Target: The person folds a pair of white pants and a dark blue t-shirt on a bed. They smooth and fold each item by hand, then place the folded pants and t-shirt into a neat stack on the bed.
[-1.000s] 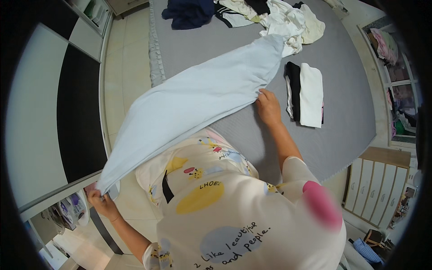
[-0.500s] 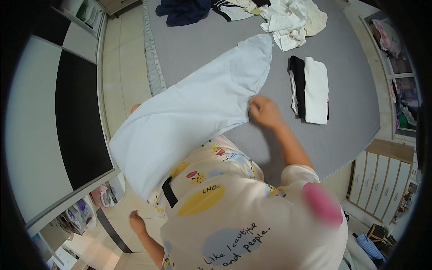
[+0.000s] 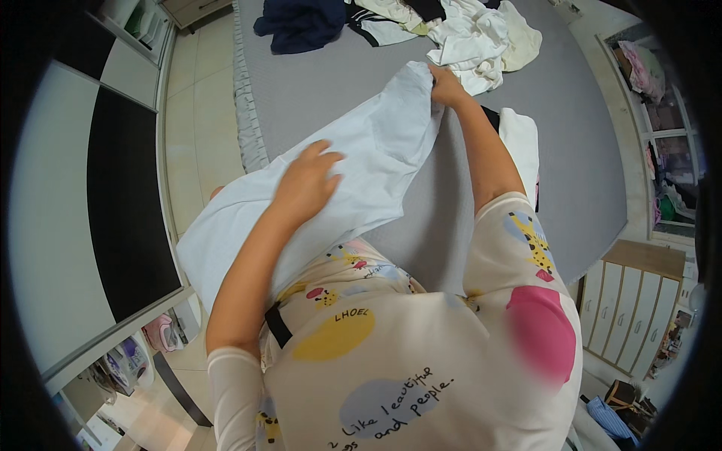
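Note:
Light blue trousers point(image 3: 353, 165) lie slantwise across the near side of the bed and my lap, their lower end hanging at the left. Above their middle is my left hand point(image 3: 310, 184), fingers spread, holding nothing; whether it touches the cloth I cannot tell. At the far right end of the trousers, my right hand point(image 3: 447, 86) has its fingers closed on the edge near the waist. My right forearm partly covers a folded stack with a white piece point(image 3: 520, 143) and a black one.
A grey-covered bed point(image 3: 571, 173) with a ruffled edge spreads in front of me. Navy clothing point(image 3: 301, 22) and a white crumpled heap point(image 3: 470, 41) lie at its far end. A sliding-door wardrobe point(image 3: 128, 195) stands left, a drawer cabinet point(image 3: 632, 308) right.
My left hand has risen from low at the left to over the trousers. My right hand has moved from their near edge up to the far right end and grips there.

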The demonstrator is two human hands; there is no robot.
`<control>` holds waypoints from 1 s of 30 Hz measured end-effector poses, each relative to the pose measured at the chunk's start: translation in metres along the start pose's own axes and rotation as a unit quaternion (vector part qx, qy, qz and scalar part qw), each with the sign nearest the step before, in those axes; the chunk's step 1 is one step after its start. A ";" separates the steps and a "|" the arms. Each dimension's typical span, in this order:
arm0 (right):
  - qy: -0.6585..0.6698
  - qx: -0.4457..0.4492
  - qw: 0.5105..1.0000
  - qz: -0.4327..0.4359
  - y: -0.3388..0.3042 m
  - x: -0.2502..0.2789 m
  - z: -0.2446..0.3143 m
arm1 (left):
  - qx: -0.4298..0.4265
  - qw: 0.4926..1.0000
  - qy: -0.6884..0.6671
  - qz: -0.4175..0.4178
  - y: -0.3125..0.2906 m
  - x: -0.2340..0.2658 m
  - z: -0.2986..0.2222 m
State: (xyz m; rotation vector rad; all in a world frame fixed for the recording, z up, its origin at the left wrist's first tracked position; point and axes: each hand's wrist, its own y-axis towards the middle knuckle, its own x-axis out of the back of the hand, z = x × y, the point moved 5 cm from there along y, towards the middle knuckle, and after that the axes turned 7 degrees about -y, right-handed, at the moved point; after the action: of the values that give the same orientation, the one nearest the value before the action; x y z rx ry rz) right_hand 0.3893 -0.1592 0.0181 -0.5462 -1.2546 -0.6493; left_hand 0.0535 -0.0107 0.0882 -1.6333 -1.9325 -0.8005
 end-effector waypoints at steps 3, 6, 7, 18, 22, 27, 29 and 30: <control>0.088 -0.030 0.995 0.045 0.012 -0.019 -0.010 | -0.015 0.998 0.028 0.055 0.048 -0.064 0.004; -0.052 0.004 0.994 0.093 0.017 -0.041 0.005 | 0.005 0.996 0.068 0.059 0.060 -0.105 0.008; -0.105 0.045 0.989 0.096 0.014 -0.040 0.022 | 0.059 0.987 0.085 0.120 0.058 -0.113 0.015; 0.001 0.073 0.993 0.088 -0.012 -0.018 0.037 | 0.116 0.984 0.109 0.086 0.034 -0.141 0.059; 0.131 0.032 0.989 0.058 -0.019 0.009 -0.014 | 0.118 0.983 0.111 0.086 0.034 -0.142 0.060; 0.224 -0.162 0.959 0.063 -0.053 0.006 -0.117 | 0.103 0.986 0.105 0.073 0.035 -0.142 0.056; 0.150 -0.156 0.975 0.041 -0.074 -0.023 -0.140 | 0.081 0.987 0.114 0.077 0.036 -0.144 0.050; 0.155 -0.155 0.974 0.048 -0.075 -0.029 -0.135 | 0.072 0.986 0.125 0.083 0.035 -0.143 0.047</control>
State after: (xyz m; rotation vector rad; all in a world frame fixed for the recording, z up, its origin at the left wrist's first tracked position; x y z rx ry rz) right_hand 0.4230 -0.3013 -0.0395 -0.7278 -0.8318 -0.8211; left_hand 0.1122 -0.0739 -0.0401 -1.5063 -1.6182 -0.7413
